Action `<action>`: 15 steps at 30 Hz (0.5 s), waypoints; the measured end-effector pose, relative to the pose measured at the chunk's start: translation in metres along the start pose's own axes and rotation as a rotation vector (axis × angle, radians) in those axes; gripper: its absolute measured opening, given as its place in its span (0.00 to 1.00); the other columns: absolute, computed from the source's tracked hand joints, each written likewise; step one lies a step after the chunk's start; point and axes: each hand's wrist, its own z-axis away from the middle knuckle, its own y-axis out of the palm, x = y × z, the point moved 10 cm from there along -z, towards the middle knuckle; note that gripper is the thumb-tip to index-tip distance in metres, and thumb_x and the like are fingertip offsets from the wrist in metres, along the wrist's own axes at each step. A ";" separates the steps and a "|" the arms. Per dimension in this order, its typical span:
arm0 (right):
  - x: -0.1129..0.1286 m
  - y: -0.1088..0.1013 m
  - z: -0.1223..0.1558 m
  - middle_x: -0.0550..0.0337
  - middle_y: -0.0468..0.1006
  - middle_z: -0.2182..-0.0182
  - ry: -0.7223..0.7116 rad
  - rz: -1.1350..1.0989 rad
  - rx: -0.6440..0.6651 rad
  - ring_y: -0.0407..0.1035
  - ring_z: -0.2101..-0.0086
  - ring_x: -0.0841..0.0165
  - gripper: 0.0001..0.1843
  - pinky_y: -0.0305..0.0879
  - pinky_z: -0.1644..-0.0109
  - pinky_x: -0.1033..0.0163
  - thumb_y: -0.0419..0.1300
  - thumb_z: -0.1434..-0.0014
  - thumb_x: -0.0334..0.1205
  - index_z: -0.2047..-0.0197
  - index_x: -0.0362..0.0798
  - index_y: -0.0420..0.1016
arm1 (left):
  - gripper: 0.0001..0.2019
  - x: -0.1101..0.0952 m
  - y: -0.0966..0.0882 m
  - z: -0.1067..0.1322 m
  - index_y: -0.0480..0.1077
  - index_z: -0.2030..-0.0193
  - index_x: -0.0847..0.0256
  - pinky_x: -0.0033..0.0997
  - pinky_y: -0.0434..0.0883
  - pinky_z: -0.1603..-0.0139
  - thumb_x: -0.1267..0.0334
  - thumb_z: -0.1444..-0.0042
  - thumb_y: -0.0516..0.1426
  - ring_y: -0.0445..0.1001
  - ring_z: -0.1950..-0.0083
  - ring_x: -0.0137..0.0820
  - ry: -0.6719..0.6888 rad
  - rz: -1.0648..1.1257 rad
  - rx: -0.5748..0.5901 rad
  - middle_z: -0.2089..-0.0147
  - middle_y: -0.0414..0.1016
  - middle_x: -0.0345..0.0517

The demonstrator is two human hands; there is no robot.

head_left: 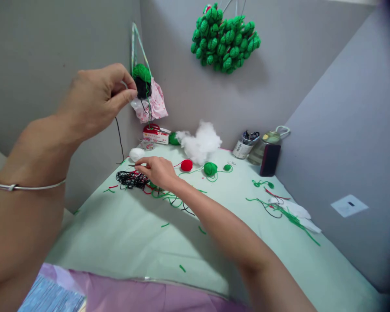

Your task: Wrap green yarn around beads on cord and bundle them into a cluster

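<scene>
My left hand (99, 97) is raised near the wall, its thumb and fingers pinched on a small green and black crocheted piece (142, 80). A black yarn strand (119, 138) hangs from it down to a tangle of black yarn (130, 179) on the pale green table (123, 234). My right hand (157, 171) rests low on the table beside that tangle, fingers closed on a thin metal tool (134, 165), likely a crochet hook or needle.
A red yarn ball (186, 165), green yarn balls (210, 168), white stuffing (201, 142), a small box (156, 135), a tin of tools (245, 145) and a bottle (266, 147) stand at the back. Green crocheted pieces (224, 39) hang on the wall. Yarn scraps (279, 208) lie right.
</scene>
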 end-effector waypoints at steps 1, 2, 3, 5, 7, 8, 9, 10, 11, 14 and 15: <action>-0.003 -0.006 0.008 0.60 0.81 0.63 0.012 -0.005 0.015 0.71 0.61 0.65 0.17 0.57 0.59 0.63 0.57 0.33 0.52 0.49 0.57 0.80 | 0.13 -0.003 0.001 0.001 0.75 0.53 0.63 0.25 0.56 0.65 0.57 0.36 0.57 0.58 0.72 0.20 0.005 0.032 0.000 0.71 0.68 0.35; -0.005 -0.010 0.018 0.61 0.81 0.64 0.015 -0.019 0.059 0.70 0.62 0.66 0.18 0.57 0.60 0.64 0.58 0.34 0.53 0.48 0.56 0.80 | 0.11 -0.006 0.001 0.003 0.75 0.54 0.63 0.24 0.55 0.66 0.58 0.36 0.58 0.57 0.73 0.19 0.013 0.091 -0.002 0.73 0.65 0.34; -0.008 -0.013 0.029 0.61 0.81 0.66 0.009 -0.033 0.118 0.70 0.64 0.67 0.18 0.56 0.62 0.64 0.58 0.34 0.53 0.49 0.55 0.80 | 0.09 -0.010 0.002 0.006 0.75 0.56 0.64 0.24 0.53 0.69 0.60 0.37 0.59 0.54 0.75 0.19 0.017 0.195 -0.010 0.74 0.63 0.33; -0.022 -0.021 0.060 0.62 0.80 0.69 0.032 -0.002 0.257 0.69 0.68 0.68 0.16 0.56 0.64 0.65 0.58 0.35 0.52 0.52 0.54 0.82 | 0.04 -0.021 0.006 0.012 0.74 0.59 0.63 0.23 0.49 0.73 0.65 0.37 0.60 0.52 0.76 0.18 0.026 0.516 0.003 0.76 0.59 0.33; -0.041 -0.031 0.094 0.60 0.81 0.68 0.070 0.086 0.379 0.70 0.69 0.68 0.14 0.56 0.65 0.64 0.61 0.36 0.49 0.54 0.53 0.83 | 0.03 -0.032 0.012 0.021 0.71 0.64 0.61 0.23 0.48 0.76 0.70 0.37 0.59 0.50 0.77 0.20 0.004 0.934 0.019 0.77 0.57 0.33; -0.053 -0.037 0.110 0.58 0.82 0.67 0.109 0.117 0.418 0.71 0.68 0.67 0.13 0.58 0.64 0.63 0.60 0.36 0.48 0.55 0.52 0.83 | 0.07 -0.038 0.021 0.025 0.69 0.66 0.60 0.23 0.47 0.77 0.73 0.38 0.58 0.48 0.78 0.20 -0.038 1.106 0.064 0.79 0.54 0.31; -0.062 -0.045 0.123 0.56 0.83 0.65 0.137 0.127 0.419 0.72 0.66 0.65 0.14 0.60 0.62 0.62 0.58 0.34 0.47 0.56 0.52 0.83 | 0.08 -0.043 0.031 0.031 0.68 0.67 0.61 0.22 0.46 0.78 0.74 0.37 0.56 0.45 0.79 0.21 -0.105 1.242 0.095 0.81 0.50 0.30; -0.069 -0.060 0.132 0.54 0.83 0.61 0.161 0.139 0.335 0.73 0.63 0.63 0.14 0.63 0.59 0.60 0.57 0.34 0.45 0.55 0.51 0.83 | 0.09 -0.050 0.043 0.037 0.68 0.67 0.62 0.22 0.45 0.79 0.74 0.35 0.54 0.43 0.80 0.21 -0.166 1.346 0.154 0.81 0.48 0.30; -0.072 -0.073 0.139 0.52 0.83 0.56 0.176 0.096 0.240 0.74 0.59 0.61 0.15 0.65 0.55 0.58 0.56 0.33 0.45 0.52 0.51 0.82 | 0.09 -0.057 0.056 0.043 0.68 0.67 0.62 0.21 0.43 0.80 0.73 0.34 0.54 0.41 0.80 0.21 -0.220 1.442 0.209 0.82 0.47 0.29; -0.067 -0.093 0.151 0.51 0.78 0.45 0.169 -0.272 0.015 0.74 0.50 0.61 0.18 0.69 0.48 0.56 0.54 0.31 0.45 0.43 0.51 0.76 | 0.09 -0.082 0.099 0.064 0.68 0.67 0.63 0.20 0.41 0.83 0.70 0.34 0.56 0.39 0.82 0.19 -0.372 1.664 0.372 0.83 0.45 0.28; -0.062 -0.091 0.152 0.51 0.77 0.44 0.151 -0.415 -0.006 0.73 0.48 0.62 0.20 0.69 0.47 0.56 0.56 0.32 0.46 0.40 0.51 0.74 | 0.09 -0.089 0.114 0.071 0.67 0.68 0.62 0.19 0.41 0.83 0.68 0.34 0.57 0.39 0.83 0.19 -0.421 1.732 0.405 0.84 0.44 0.27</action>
